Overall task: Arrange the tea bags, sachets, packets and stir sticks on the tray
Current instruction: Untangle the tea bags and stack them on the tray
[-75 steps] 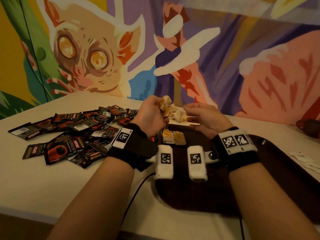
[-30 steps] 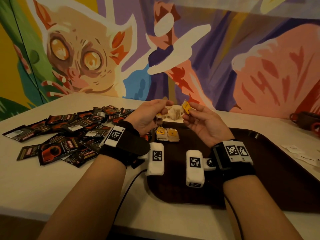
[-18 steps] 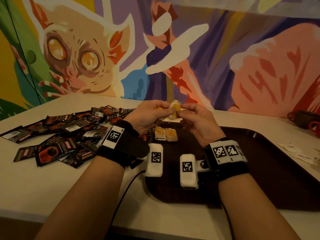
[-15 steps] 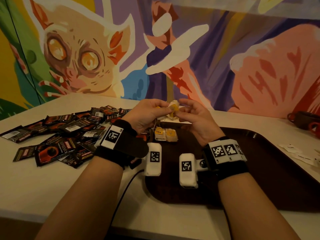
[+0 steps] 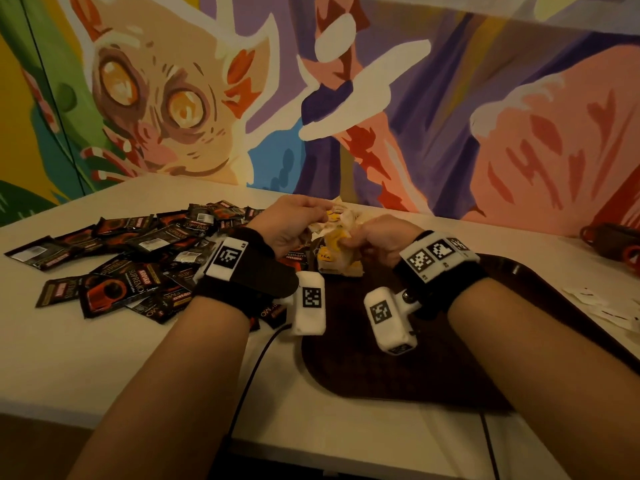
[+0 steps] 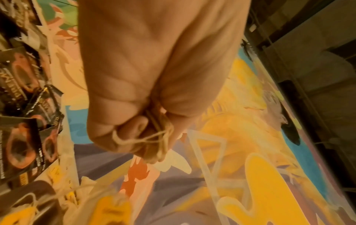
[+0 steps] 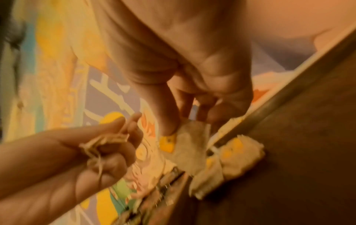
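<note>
Your left hand (image 5: pixel 294 225) is curled shut around a tangle of tea-bag strings (image 6: pixel 152 134), the threads looped over its fingers (image 7: pixel 115 152). Your right hand (image 5: pixel 377 237) pinches a single tea bag (image 7: pixel 189 143) with a yellow tag between thumb and fingertips, hanging just above the far left corner of the tray (image 5: pixel 398 368). Both hands meet over that corner, close together, as if you are working one bag free of the knot.

Nearest you, the dark brown tray sits on the pale surface (image 5: pixel 104 368) and is mostly bare. At its far left corner lies a small group of placed tea bags (image 5: pixel 337 263), just beneath your hands. To judge by this, the job is barely begun: only those few bags are down. Left of the tray, a loose heap of dark coffee sachets (image 5: pixel 131 265) still lies spread on the surface, none of it on the tray. Small white paper pieces (image 5: pixel 602 306) rest off the right edge of the tray; whether they are packets you cannot tell.

No stir sticks can be made out anywhere. How many bags hang from the strings in your left hand is hidden by your hands, and both wrist views are blurred. A dark red-trimmed object (image 5: pixel 613 242) at far right is cut off by the frame
</note>
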Action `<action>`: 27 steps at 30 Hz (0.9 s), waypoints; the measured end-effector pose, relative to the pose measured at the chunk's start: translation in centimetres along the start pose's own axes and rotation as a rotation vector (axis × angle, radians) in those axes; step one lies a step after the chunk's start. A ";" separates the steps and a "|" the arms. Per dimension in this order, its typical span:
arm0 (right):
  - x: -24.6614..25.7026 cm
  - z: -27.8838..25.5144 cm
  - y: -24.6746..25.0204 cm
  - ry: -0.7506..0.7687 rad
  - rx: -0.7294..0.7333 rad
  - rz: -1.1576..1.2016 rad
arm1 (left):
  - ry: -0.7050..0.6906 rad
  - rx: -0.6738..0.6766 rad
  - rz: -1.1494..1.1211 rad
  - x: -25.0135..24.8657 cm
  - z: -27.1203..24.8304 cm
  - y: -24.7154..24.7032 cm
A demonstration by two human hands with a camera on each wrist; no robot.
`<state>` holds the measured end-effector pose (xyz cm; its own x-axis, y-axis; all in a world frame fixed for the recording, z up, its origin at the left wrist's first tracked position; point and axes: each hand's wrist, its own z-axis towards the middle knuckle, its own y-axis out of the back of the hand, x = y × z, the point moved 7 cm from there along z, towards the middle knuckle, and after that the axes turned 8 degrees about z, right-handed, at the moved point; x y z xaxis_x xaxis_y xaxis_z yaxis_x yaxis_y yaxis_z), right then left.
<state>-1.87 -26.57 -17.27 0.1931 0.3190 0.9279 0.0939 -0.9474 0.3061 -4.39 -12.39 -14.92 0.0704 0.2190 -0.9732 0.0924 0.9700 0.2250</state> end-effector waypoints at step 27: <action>-2.8 2.0 -2.2 -0.352 0.007 -0.268 | 0.104 -0.021 -0.250 1.9 1.2 1.0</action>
<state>-0.70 -25.27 -20.95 0.4821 0.5446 0.6863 0.1924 -0.8301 0.5235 -2.99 -11.16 -16.55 -0.0549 -0.0190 -0.9983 0.0732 0.9971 -0.0230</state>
